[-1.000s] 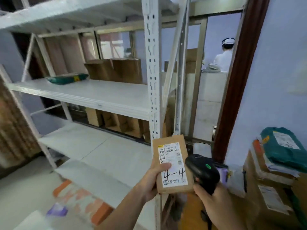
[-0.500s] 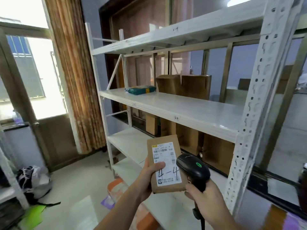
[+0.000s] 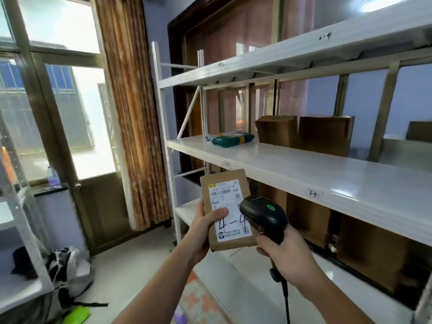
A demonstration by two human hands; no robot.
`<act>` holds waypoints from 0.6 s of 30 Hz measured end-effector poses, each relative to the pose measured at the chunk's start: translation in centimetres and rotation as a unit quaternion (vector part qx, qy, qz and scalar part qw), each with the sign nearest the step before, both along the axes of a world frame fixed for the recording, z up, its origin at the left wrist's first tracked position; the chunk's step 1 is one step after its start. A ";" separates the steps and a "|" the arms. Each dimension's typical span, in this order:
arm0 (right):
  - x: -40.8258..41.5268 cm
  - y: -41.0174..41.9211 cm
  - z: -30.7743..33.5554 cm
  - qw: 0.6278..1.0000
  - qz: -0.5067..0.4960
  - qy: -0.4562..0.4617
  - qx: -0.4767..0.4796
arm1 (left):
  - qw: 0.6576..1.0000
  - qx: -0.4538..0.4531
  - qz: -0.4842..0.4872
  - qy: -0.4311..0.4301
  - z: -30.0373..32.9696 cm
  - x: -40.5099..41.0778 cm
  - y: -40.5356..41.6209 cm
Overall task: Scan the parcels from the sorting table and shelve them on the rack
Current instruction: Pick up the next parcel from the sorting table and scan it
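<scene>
My left hand [image 3: 205, 230] grips a small brown cardboard parcel [image 3: 224, 183] upright, thumb across its white label marked "4-4". My right hand [image 3: 287, 258] holds a black barcode scanner [image 3: 263, 212] by its handle, its head overlapping the parcel's right edge. Both are held in front of the white metal rack [image 3: 292, 169], below its middle shelf marked "3-4". A green bag parcel [image 3: 232, 139] lies at the left end of that shelf.
Brown cartons [image 3: 325, 134] stand behind the rack at shelf height and below it. A curtain [image 3: 131, 113] and glazed door [image 3: 58, 118] are to the left. Bags [image 3: 67, 270] lie on the floor by another rack post [image 3: 21, 206]. A lower shelf [image 3: 257, 288] runs beneath my hands.
My view has swung left along the rack, from its right post to its left end. Parcel and scanner stay held together in front of me, slightly higher.
</scene>
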State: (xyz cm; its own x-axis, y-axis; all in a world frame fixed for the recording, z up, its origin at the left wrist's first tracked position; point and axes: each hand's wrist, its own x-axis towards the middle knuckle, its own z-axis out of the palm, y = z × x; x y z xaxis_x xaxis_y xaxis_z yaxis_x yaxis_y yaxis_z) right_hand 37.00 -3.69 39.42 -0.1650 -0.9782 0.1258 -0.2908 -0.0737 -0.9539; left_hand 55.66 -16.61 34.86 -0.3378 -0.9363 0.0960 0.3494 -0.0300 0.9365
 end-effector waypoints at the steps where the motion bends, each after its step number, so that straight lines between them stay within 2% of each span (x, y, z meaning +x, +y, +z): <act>1: 0.3 -1.4 0.1 1.000 0.004 -0.005 0.002 | 1.000 -0.004 0.001 0.000 0.3 0.4 -1.4; 13: 2.5 -20.2 2.4 0.997 0.039 -0.017 -0.060 | 0.996 -0.010 0.080 0.023 2.7 3.5 -17.9; 18: 4.9 -27.0 2.5 0.998 0.011 0.016 -0.064 | 0.996 -0.023 0.084 0.024 3.7 5.1 -24.5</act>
